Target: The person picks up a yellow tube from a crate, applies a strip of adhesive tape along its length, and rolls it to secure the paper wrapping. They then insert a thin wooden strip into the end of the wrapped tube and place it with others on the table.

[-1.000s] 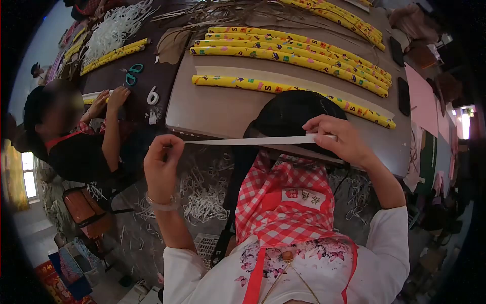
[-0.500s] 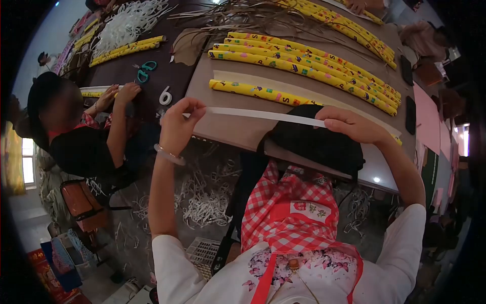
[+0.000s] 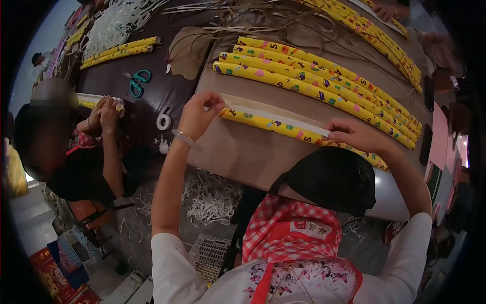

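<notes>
A white strip of tape (image 3: 311, 128) runs taut between my two hands, along the upper edge of a yellow patterned paper roll (image 3: 268, 122). My left hand (image 3: 200, 114) pinches one end with thumb and fingers, beside the roll's left end. The other end is pinched by my right hand (image 3: 354, 134), which overlaps the right part of the roll. A pale flap of paper (image 3: 253, 104) shows behind the strip. In front of the roll rests a black cap-like item (image 3: 331, 177) at the table edge.
Several yellow rolls (image 3: 314, 88) lie farther back on the brown table (image 3: 217, 134). Teal scissors (image 3: 137, 83) and a white tape roll (image 3: 163, 121) are on the left. A co-worker's hands (image 3: 104, 114) handle another roll there. White scraps (image 3: 210, 200) litter the floor.
Both hands have brought the strip away from my body, from above the black item to the yellow roll's upper edge. The view has shifted, and the co-worker's hands have come together.
</notes>
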Motion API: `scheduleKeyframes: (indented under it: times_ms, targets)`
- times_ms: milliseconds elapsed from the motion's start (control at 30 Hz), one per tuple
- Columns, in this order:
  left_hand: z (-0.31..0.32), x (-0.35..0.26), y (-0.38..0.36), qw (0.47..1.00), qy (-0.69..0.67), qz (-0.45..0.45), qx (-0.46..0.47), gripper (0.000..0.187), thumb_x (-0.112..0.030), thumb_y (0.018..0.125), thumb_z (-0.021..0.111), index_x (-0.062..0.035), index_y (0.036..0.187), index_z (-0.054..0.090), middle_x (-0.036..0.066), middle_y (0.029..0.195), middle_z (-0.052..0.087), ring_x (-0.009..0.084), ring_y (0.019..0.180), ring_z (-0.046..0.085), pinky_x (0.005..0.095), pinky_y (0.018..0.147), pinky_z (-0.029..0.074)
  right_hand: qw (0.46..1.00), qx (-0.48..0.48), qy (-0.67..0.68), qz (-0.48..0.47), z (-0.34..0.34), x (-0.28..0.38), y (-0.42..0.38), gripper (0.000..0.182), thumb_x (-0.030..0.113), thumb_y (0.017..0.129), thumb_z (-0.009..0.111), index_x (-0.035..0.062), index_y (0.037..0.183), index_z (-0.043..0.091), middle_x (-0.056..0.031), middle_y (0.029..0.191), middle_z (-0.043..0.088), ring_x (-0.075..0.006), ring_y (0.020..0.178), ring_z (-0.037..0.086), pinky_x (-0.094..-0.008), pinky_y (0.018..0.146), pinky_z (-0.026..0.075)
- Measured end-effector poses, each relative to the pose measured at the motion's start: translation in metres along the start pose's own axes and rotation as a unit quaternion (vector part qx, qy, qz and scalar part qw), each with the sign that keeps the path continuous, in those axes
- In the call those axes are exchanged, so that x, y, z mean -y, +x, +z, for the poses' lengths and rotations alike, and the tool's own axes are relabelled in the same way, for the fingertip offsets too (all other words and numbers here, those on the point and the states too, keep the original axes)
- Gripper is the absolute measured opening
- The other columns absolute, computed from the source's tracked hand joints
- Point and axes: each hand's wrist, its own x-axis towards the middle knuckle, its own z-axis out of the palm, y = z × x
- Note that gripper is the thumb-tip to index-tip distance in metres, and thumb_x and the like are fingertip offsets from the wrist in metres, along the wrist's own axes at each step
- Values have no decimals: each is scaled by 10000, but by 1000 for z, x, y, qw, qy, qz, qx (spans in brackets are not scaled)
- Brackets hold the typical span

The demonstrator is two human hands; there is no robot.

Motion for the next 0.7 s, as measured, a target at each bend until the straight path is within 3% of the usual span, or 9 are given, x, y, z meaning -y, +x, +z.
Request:
scheduleKeyframes:
  times_ms: [67, 167, 233, 333, 433, 700]
  targets:
    - [3, 9, 11, 999, 39, 32, 4, 111, -95, 842, 648, -7, 904, 616, 34, 811, 633, 111, 773, 582, 265, 707, 475, 999, -12, 11, 36, -3, -7, 10, 258, 205, 938, 484, 20, 1103, 555, -17, 970, 566, -85, 901, 501, -228, 832, 402]
    - [9, 15, 24, 999, -21, -10, 26, 106, -81, 832, 649, -7, 901, 618, 50, 822, 648, 122, 777, 601, 263, 711, 480, 998, -38, 26, 40, -2, -9, 15, 285, 198, 934, 490, 24, 1151, 547, -25, 1012, 573, -89, 925, 509, -244, 843, 413]
    - [14, 19, 32, 1000, 2, -15, 21, 110, -73, 826, 650, -5, 905, 616, 57, 819, 653, 126, 771, 608, 261, 708, 482, 995, -101, -8, 2, 4, -6, 18, 258, 190, 912, 520, 27, 1109, 550, -63, 1024, 595, -122, 874, 537, -269, 785, 439]
    - [19, 20, 38, 999, 33, -24, 7, 134, -63, 812, 656, -3, 923, 611, 69, 812, 660, 134, 760, 619, 262, 703, 487, 991, -126, -6, -36, 9, -16, 25, 262, 177, 915, 512, 20, 1121, 550, -85, 1042, 599, -139, 897, 552, -278, 803, 447]
    - [20, 10, 40, 998, 40, -35, -15, 180, -66, 790, 677, -1, 941, 603, 75, 806, 664, 143, 754, 628, 270, 703, 492, 990, -138, -33, 15, 7, -14, 28, 263, 163, 914, 506, 8, 1120, 557, -99, 1035, 601, -160, 923, 565, -280, 826, 447]
    - [22, 18, 37, 996, 35, -69, -53, 229, -82, 746, 725, 5, 908, 589, 86, 814, 668, 153, 777, 649, 277, 707, 500, 988, -151, -10, -7, 8, -10, 34, 260, 155, 914, 504, -37, 1072, 580, -108, 1048, 589, -174, 941, 567, -281, 851, 440]
